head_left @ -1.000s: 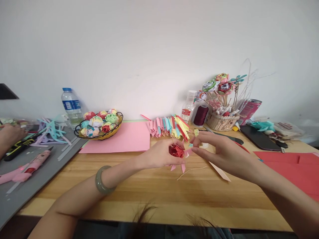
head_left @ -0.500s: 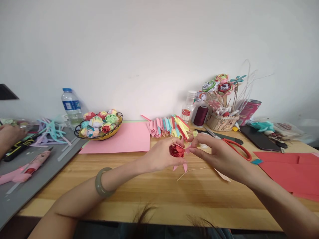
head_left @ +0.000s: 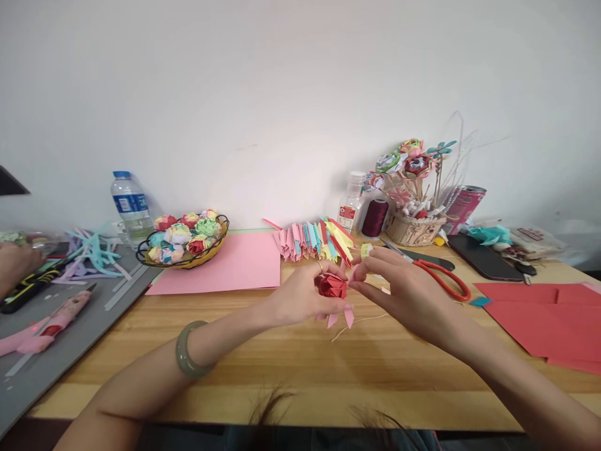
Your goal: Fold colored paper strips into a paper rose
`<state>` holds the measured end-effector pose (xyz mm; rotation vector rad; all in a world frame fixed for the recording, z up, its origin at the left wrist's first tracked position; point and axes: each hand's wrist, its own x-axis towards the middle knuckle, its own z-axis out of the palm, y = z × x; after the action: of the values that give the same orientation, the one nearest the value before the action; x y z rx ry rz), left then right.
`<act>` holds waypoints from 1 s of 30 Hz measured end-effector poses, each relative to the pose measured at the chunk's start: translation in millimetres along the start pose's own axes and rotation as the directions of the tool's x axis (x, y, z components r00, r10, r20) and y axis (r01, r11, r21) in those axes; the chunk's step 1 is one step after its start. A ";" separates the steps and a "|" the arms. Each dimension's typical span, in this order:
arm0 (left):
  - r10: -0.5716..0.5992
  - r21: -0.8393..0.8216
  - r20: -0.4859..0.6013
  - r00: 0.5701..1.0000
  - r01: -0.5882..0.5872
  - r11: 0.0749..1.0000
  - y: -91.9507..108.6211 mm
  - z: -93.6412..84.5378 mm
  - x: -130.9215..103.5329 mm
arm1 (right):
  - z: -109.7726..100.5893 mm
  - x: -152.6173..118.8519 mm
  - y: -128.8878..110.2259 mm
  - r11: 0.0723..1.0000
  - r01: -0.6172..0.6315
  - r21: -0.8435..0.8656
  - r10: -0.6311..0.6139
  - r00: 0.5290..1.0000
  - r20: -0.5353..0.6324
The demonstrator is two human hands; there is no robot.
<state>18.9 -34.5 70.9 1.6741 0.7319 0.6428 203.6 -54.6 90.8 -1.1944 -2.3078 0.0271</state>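
A red paper flower [head_left: 333, 287] with pink pointed paper pieces around its outside is held above the wooden table. My left hand [head_left: 305, 293] wraps round it from the left, fingers over the top and thumb below. My right hand [head_left: 389, 282] pinches a pink paper petal [head_left: 352, 275] at the flower's right side between thumb and fingertips. Below the flower, a thin pale thread [head_left: 359, 320] trails to the right. Just behind my hands lies a row of folded paper strips [head_left: 310, 240] in pink, blue, yellow and red.
Orange-handled scissors [head_left: 444, 280] and red paper sheets [head_left: 539, 319] lie right. A basket of paper flowers [head_left: 188, 241] stands on pink paper [head_left: 248, 263]. Left, a pink glue gun [head_left: 51, 322] rests on a grey board [head_left: 84, 351], near another person's hand [head_left: 21, 263]. A thread spool [head_left: 374, 218] stands behind.
My right hand has moved slightly left, closer to the flower, with its fingertips still on the pink petal. The flower has tilted a little in my left hand. The view has shifted slightly.
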 end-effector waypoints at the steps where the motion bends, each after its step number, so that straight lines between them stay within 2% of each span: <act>1: -0.003 -0.015 -0.003 1.000 0.003 1.000 0.5 -0.1 0.0 | -0.6 0.1 -1.1 1.000 -0.003 0.003 0.003 1.000 -0.003; 5: -0.001 -0.027 -0.017 1.000 0.000 1.000 1.2 -0.8 0.6 | -2.9 1.7 -4.2 1.000 -0.001 0.020 0.002 1.000 -0.026; 10: 0.023 -0.028 -0.041 0.999 -0.024 0.999 -1.6 -1.5 1.7 | -3.1 1.8 -2.7 1.000 0.000 0.013 0.000 1.000 -0.002; 17: 0.004 -0.096 0.006 1.000 -0.003 0.995 0.7 0.0 0.5 | -7.3 -1.2 -7.1 0.991 0.035 -0.133 -0.043 0.997 -0.062; 22: -0.035 -0.083 -0.010 0.999 0.034 0.996 2.5 2.0 0.7 | -12.4 -1.7 -7.8 0.994 0.031 -0.101 -0.035 0.999 -0.039; 26: -0.007 -0.075 -0.015 1.000 0.006 0.997 0.8 1.4 1.8 | -20.1 -3.1 -7.0 1.000 0.009 -0.030 -0.010 1.000 -0.020; 28: 0.003 -0.081 -0.005 1.000 -0.004 0.997 -0.2 1.2 2.2 | -23.3 -4.5 -8.1 0.999 0.018 -0.031 -0.019 0.998 -0.061; 30: 0.003 -0.077 -0.025 1.000 -0.005 0.997 -0.8 1.5 2.2 | -24.2 -6.4 -10.3 0.995 0.033 -0.089 -0.046 0.988 -0.150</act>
<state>21.4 -33.6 69.8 1.5999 0.7132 0.6870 210.1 -71.0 111.2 -1.1508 -2.2174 -0.1741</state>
